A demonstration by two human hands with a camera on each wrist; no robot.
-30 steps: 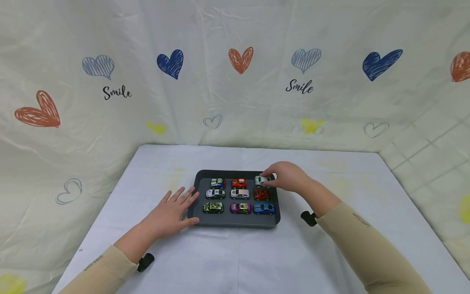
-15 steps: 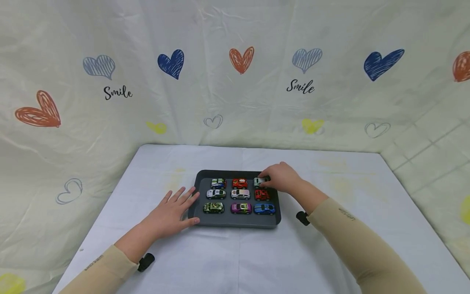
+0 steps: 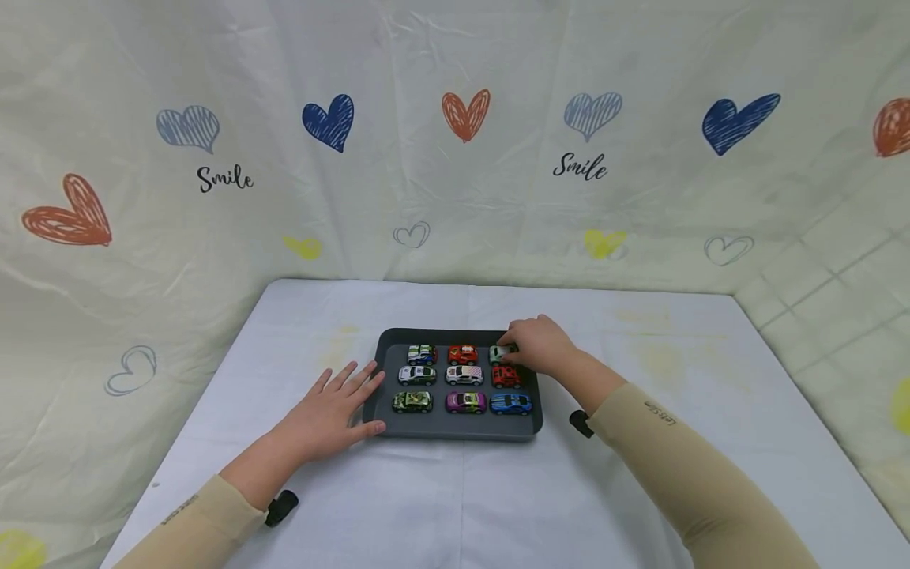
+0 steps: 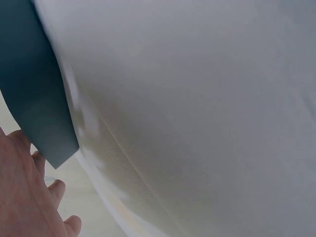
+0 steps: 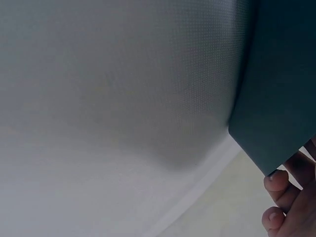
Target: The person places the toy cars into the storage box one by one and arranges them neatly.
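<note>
Toy cars stand in rows on a dark grey tray [image 3: 455,431] in the head view. At its back right corner my right hand [image 3: 544,346] pinches a pale green toy car [image 3: 497,355], whose right part is hidden by the fingers. Just in front of that car sits a red toy car [image 3: 507,378], and to its left another red toy car [image 3: 463,355]. My left hand [image 3: 329,417] lies with spread, straight fingers at the tray's left edge. Both wrist views show the tray's outer side with fingers beside it.
More toy cars fill the tray, among them a blue car [image 3: 510,404], a purple car [image 3: 466,403] and a camouflage car [image 3: 412,402]. A white cloth covers the table [image 3: 398,506]. Behind it hangs a curtain [image 3: 498,197] printed with hearts.
My right hand has shifted a little to the left, and the pale green toy car has moved left with it in the back row. The left hand stays at the tray's edge.
</note>
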